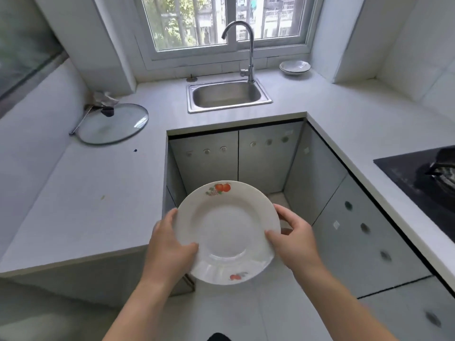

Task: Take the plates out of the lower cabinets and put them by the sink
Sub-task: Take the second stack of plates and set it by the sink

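Well in front of the sink [229, 108], over the floor, a white plate [226, 230] with fruit prints is held roughly level. It is gripped at opposite edges, the left hand [170, 244] and the right hand [293, 239] each curled over the rim with the thumb on top. It is best carried forward flat, raised over the counter edge before the sink, and lowered gently beside the sink. What appears to be a small stack of dishes [294, 67] behind the sink's right corner is the likely spot.

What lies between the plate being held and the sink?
In the head view, the closed cabinet doors and a bare strip of countertop separate the plate, held by the left hand and right hand, from the sink.
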Action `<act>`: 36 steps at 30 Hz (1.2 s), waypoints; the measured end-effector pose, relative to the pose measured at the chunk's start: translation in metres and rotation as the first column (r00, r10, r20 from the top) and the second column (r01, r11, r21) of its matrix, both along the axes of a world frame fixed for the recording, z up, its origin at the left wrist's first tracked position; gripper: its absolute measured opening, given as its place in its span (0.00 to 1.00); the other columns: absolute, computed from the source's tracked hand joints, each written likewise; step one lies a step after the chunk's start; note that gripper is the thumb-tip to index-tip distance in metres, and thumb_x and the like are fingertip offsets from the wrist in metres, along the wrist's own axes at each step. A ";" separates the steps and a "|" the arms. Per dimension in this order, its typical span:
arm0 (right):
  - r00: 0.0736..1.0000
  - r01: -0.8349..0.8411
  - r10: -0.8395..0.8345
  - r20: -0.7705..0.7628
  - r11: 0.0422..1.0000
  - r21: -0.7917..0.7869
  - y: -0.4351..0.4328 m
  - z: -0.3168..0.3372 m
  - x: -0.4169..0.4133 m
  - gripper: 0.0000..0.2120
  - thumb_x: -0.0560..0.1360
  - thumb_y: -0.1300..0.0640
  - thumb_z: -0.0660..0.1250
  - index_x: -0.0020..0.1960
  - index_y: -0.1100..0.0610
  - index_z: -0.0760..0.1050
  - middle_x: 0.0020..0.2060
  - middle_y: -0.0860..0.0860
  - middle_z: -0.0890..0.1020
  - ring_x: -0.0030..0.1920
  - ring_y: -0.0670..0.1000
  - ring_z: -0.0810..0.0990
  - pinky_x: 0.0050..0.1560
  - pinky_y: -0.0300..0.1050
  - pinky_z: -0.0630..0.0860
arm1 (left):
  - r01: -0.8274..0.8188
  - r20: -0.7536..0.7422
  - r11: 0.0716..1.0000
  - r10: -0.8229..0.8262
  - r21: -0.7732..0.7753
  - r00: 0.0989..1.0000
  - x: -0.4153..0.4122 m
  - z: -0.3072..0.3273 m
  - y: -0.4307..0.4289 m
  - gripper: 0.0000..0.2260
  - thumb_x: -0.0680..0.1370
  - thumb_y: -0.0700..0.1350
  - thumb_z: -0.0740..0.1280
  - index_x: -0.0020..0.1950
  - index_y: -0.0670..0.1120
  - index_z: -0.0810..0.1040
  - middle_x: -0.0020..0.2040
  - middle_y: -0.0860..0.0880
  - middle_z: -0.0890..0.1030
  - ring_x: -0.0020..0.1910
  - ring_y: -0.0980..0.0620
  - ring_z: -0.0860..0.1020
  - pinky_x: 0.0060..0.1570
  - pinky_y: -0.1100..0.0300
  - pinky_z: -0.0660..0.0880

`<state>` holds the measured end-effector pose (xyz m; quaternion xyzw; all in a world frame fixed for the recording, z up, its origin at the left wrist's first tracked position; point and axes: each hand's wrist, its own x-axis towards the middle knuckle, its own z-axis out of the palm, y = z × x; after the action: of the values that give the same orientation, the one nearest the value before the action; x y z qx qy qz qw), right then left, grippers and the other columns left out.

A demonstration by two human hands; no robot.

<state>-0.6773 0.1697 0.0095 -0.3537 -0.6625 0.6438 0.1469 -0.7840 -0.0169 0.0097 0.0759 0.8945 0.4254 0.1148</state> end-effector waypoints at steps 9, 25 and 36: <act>0.999 0.038 -0.037 -0.007 0.997 0.071 0.101 0.009 -0.142 0.23 0.67 0.72 0.63 0.48 0.45 0.78 0.37 0.43 0.83 0.32 0.44 0.80 0.36 0.43 0.80 | 0.080 -0.008 0.992 -0.079 0.094 0.997 -0.156 -0.004 0.108 0.34 0.66 0.37 0.70 0.69 0.53 0.65 0.62 0.51 0.72 0.56 0.50 0.73 0.53 0.55 0.74; 0.973 0.230 -0.231 -0.021 0.957 0.179 0.301 0.041 -0.289 0.24 0.68 0.69 0.68 0.44 0.37 0.73 0.42 0.39 0.81 0.39 0.45 0.82 0.33 0.32 0.78 | 0.341 -0.002 0.932 -0.344 0.126 0.939 -0.343 0.022 0.333 0.36 0.66 0.40 0.72 0.71 0.52 0.63 0.64 0.52 0.72 0.60 0.50 0.73 0.60 0.50 0.73; 0.955 0.295 -0.291 -0.055 0.949 0.106 0.468 0.024 -0.345 0.22 0.67 0.70 0.67 0.53 0.47 0.78 0.46 0.38 0.81 0.44 0.47 0.83 0.40 0.36 0.80 | 0.389 -0.068 0.921 -0.386 0.036 0.920 -0.395 0.037 0.505 0.26 0.66 0.36 0.71 0.60 0.54 0.69 0.44 0.64 0.69 0.51 0.53 0.72 0.41 0.60 0.68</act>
<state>-1.0221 0.6378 0.0332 -0.4266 -0.6351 0.5830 0.2735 -1.1792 0.4881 0.0464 0.2668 0.8541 0.4136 0.1679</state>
